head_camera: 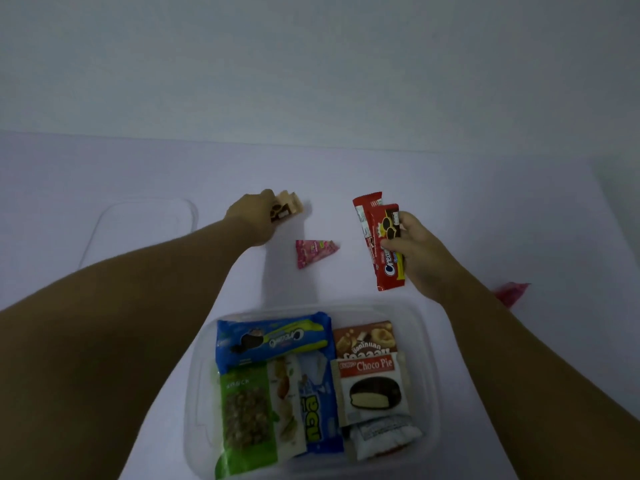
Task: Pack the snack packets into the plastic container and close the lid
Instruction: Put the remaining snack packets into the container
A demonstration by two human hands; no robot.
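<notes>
Two red packets (382, 237), two pink packets (313, 252), one container (427, 358), one lid (138, 230).

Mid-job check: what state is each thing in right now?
Container: open, partly packed.
Lid: off, flat on the table.
Left hand: gripping a beige packet.
Right hand: holding two red packets.
Pink packet: loose on the table.

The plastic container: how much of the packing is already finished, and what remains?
Done: several packets lie in the plastic container. In hand: the right hand holds two red packets; the left hand grips a beige packet. Left: a pink packet on the table, another pink one at right, and the lid, off.
</notes>
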